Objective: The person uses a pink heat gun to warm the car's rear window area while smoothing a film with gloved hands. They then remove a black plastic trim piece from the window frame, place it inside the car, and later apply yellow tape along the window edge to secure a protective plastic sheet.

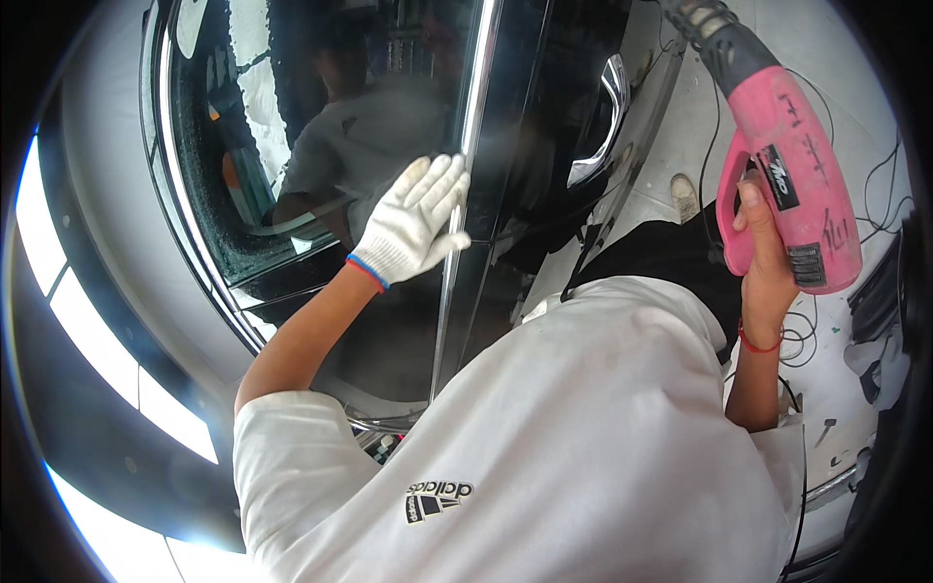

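Note:
My left hand (416,219) wears a white knit glove with a blue and red cuff. Its fingers are stretched out, and it lies against the glossy black car door (384,325). The fingertips reach the shiny chrome trim strip (476,92) that runs along the panel. Off to the right, my bare right hand (766,238) is wrapped round the handle of a pink heat gun (802,160). The gun's dark nozzle (724,49) points up and away, toward the top edge of the view. A red band circles the right wrist.
A chrome door handle (607,117) stands out from the car beyond my left hand. Thin black cables (892,180) trail over the pale floor (826,355) at the right. A small tool (825,430) lies there too. Bright light panels (121,360) curve along the left.

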